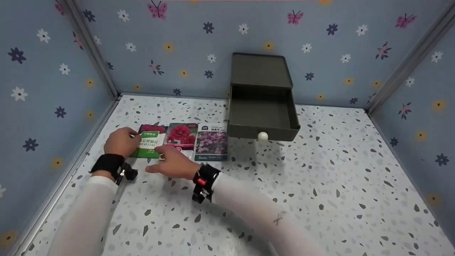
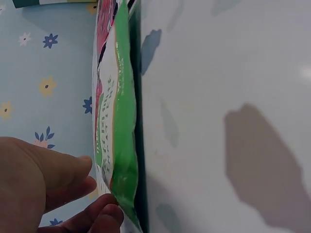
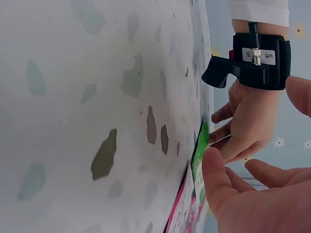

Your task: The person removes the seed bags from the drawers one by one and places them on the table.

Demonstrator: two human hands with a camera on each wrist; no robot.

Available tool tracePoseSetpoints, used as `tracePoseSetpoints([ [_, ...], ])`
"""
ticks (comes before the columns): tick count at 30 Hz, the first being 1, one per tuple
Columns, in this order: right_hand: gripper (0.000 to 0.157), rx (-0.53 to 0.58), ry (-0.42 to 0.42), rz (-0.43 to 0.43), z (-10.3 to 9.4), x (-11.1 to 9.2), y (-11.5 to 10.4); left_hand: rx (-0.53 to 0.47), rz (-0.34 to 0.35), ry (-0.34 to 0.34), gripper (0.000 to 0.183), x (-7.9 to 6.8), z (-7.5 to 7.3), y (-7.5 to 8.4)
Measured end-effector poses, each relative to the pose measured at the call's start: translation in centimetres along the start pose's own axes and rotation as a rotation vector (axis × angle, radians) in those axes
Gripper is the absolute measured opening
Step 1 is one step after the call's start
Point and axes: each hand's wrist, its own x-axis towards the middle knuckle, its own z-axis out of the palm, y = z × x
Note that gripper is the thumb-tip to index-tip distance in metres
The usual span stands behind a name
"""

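Observation:
My left hand [image 1: 122, 142] is at the left edge of a green-and-white seed packet [image 1: 147, 151], fingertips right at its edge. In the left wrist view the thumb [image 2: 73, 170] stands above this packet [image 2: 121, 126], while lower fingers meet its corner. My right hand [image 1: 176, 163], thumb and fingers spread, holds nothing and hovers over the packet's near right corner. Alongside lies a seed packet with a red flower [image 1: 181, 135], partly covered by the right hand. A third seed packet with purple flowers [image 1: 211, 144] lies right of it.
A dark olive box [image 1: 263, 135] with a white round knob [image 1: 262, 137] stands at the back, right of the packets. Its open tray shows nothing inside, and a flat top panel [image 1: 261, 69] is behind. Flower-patterned walls [image 1: 227, 46] enclose the speckled table [image 1: 320, 185] on three sides.

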Motion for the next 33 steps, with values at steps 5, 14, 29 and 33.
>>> tracePoseSetpoints([
  [5,0.070,-0.184,0.023,-0.063,-1.7,-1.5,-0.3,-0.010,-0.029,0.018,0.045,-0.1,-0.4,0.0],
  [14,0.048,-0.350,0.215,-0.130,-5.5,-6.2,0.7,-0.145,-0.011,0.049,0.050,-0.3,-0.6,2.1],
  [29,0.025,-0.454,0.458,-0.288,-11.2,-14.3,4.5,-0.321,0.196,0.037,0.043,-1.2,0.8,8.9],
  [33,0.023,-0.480,0.493,-0.290,-12.1,-15.8,4.8,-0.332,0.232,0.037,0.043,-1.2,1.2,10.5],
])
